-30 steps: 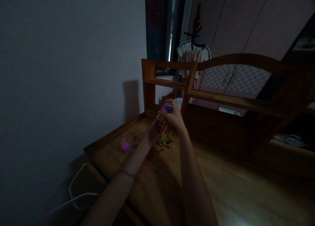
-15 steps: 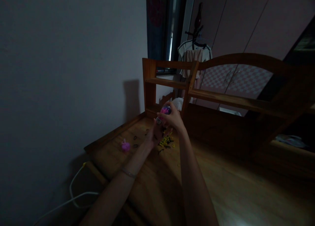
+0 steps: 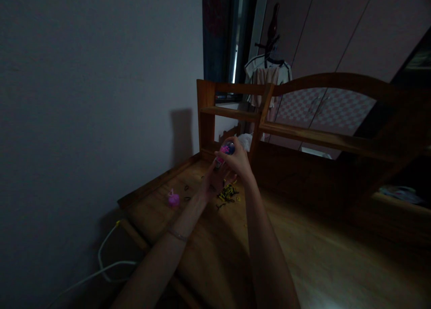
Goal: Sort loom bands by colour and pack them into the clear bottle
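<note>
In front of me, my right hand (image 3: 239,160) grips a small clear bottle (image 3: 230,146) by its sides. Its rounded end points up and away, and pink and dark blue bits show inside. My left hand (image 3: 214,179) lies under the bottle's lower end, palm up and cupped, with its fingers apart. Whether anything lies in that palm I cannot make out. Below the hands, a loose pile of small yellow and black bands (image 3: 228,192) is on the wooden desk (image 3: 208,241). A pink lid-like piece (image 3: 173,199) with a loop on top stands left of the pile.
A wooden shelf rack (image 3: 266,104) rises along the desk's back edge. A pale wall (image 3: 101,98) borders the left side. One white cable (image 3: 104,268) hangs past the desk's left edge. Behind the rack, clothes (image 3: 267,75) hang on a stand before a pink wardrobe (image 3: 336,35).
The bottle has turned slightly in my right hand, and more of its blue contents show. Both hands stay in nearly the same place. The whole view has shifted a little.
</note>
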Demonstrator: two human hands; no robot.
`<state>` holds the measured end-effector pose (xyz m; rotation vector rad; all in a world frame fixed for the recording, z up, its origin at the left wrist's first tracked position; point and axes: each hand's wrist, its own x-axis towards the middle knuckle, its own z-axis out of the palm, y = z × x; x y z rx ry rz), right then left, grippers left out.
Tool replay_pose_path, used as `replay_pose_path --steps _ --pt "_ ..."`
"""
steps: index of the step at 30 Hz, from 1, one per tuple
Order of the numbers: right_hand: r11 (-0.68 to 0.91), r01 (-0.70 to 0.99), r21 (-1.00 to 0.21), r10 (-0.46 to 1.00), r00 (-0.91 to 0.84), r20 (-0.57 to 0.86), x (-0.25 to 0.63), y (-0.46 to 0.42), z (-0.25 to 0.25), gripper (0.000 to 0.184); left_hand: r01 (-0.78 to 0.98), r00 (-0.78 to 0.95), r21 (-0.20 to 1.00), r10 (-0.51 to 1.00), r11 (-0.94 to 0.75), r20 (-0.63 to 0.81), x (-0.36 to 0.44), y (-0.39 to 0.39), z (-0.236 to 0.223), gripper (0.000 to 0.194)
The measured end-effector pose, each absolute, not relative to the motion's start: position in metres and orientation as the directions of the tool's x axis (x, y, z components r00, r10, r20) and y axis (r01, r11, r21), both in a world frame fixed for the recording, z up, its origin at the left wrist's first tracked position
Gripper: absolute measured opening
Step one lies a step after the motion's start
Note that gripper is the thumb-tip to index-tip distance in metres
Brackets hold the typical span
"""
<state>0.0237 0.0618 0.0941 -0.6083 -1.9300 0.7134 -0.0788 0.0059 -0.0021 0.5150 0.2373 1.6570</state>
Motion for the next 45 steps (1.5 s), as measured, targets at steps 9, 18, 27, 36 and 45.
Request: replay_pose_path --steps 9,18,27,36,45 --pt "0.741 0.146 -0.655 0.665 -0.293 0.687 0.028 0.066 0.098 0.046 -0.876 -0.078 0.459 0.984 -0.144 0.16 -0.08 0.003 -0.003 0.03" --pt "0.774 0.135 -0.619 0.625 -0.326 0.709 0.028 0.065 0.096 0.039 -0.859 -0.295 0.44 0.955 -0.261 -0.011 -0.078 0.013 -0.007 0.019" --pt "0.802 0.101 -0.588 0.579 -0.372 0.726 0.028 0.067 0.095 0.038 -0.891 -0.301 0.355 0.954 -0.283 0.003 -0.079 0.013 -0.008 0.023" --pt "0.775 -0.003 -0.632 0.544 -0.504 0.671 0.028 0.061 0.096 0.04 -0.933 -0.224 0.278 0.974 -0.227 0.044 -0.08 0.006 0.001 0.025" --pt "0.72 0.047 -0.693 0.58 -0.589 0.563 0.023 0.054 0.091 0.04 -0.887 -0.221 0.409 0.975 -0.215 0.034 -0.08 -0.002 0.005 0.023"
